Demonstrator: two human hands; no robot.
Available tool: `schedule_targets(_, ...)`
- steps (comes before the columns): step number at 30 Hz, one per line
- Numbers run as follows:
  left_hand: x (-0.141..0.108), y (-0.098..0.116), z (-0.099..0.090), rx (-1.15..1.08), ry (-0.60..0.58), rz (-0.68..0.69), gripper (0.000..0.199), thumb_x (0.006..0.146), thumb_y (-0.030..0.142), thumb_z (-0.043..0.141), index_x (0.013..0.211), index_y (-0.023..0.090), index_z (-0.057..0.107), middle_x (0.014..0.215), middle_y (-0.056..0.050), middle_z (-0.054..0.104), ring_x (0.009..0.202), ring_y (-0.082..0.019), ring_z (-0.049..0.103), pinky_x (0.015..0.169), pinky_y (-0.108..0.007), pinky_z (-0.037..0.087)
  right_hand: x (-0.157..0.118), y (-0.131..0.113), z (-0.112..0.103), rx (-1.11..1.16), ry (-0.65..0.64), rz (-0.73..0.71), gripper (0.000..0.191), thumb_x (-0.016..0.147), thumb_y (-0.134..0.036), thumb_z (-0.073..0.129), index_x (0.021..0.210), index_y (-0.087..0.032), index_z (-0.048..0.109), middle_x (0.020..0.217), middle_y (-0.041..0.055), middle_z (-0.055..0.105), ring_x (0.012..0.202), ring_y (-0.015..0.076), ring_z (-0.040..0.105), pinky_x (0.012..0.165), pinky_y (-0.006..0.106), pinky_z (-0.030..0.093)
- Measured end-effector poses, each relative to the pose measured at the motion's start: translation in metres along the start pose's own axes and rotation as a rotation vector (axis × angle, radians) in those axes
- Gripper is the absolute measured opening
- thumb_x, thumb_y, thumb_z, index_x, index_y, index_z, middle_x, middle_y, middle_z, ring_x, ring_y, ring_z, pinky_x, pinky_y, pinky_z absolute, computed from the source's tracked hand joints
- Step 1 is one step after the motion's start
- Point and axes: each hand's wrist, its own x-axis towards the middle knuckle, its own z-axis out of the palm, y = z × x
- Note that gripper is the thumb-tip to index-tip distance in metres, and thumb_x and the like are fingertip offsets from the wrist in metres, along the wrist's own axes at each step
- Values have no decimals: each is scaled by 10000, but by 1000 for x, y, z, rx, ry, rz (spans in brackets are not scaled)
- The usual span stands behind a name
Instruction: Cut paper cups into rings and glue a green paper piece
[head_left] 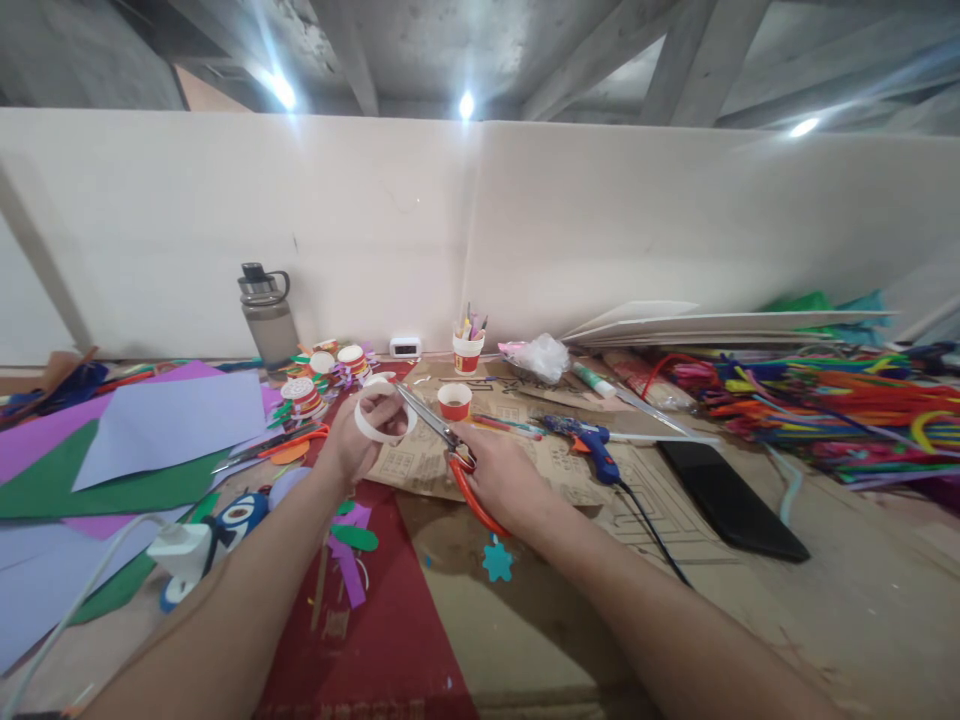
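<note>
1. Closed in at the back by a tall white panel point(637, 220); crowded at far right by a heap of multicoloured fuzzy stems point(832, 400).
2. Hemmed at left by overlapping lilac, green and purple paper sheets point(172, 425); at right, by a blue glue gun with orange trigger point(598, 450) and a flat black rectangular phone point(731, 498).
3. Opening widest nearest the body, over flat brown cardboard point(540, 630), shared with 1 teal flower-shaped cutout point(496, 560).
4. Holding 1 thin white circular band point(375, 434) in left hand point(358, 440), raised above the cardboard.
5. Gripping orange-handled scissors with silver metal blades point(429, 415) in right hand point(499, 475), tips at the band's right edge; cannot tell whether touching.
6. Looking rounded, narrow, plain, hollow-centred.
</note>
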Motion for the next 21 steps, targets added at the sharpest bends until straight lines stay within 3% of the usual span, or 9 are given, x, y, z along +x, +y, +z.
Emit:
schedule_targets(6, 3, -2, -2, -2, 136, 92, 300, 641, 327, 839, 700, 122, 628, 572, 14, 558, 494, -72, 507, 448, -176, 363, 1, 2, 3, 8, 4, 0, 428, 903, -244, 485, 1329, -235, 534, 1047, 103, 689, 934, 216, 631, 800, 281, 431)
schedule_targets(12, -1, -9, 0, 13, 57, 38, 318, 607, 319, 856, 709, 129, 622, 558, 12, 563, 485, -79, 500, 447, -181, 359, 1, 3, 5, -15, 16, 4, 445, 910, -268, 477, 1353, -244, 508, 1068, 107, 672, 944, 220, 620, 809, 294, 426)
schedule_targets(21, -1, -6, 1, 16, 47, 16, 326, 616, 341, 853, 686, 118, 624, 555, 5, 554, 492, -75, 494, 459, -178, 370, 2, 2, 4, -23, 5, 20, 466, 898, -264, 495, 1363, -247, 501, 1061, 102, 679, 953, 223, 619, 805, 289, 421)
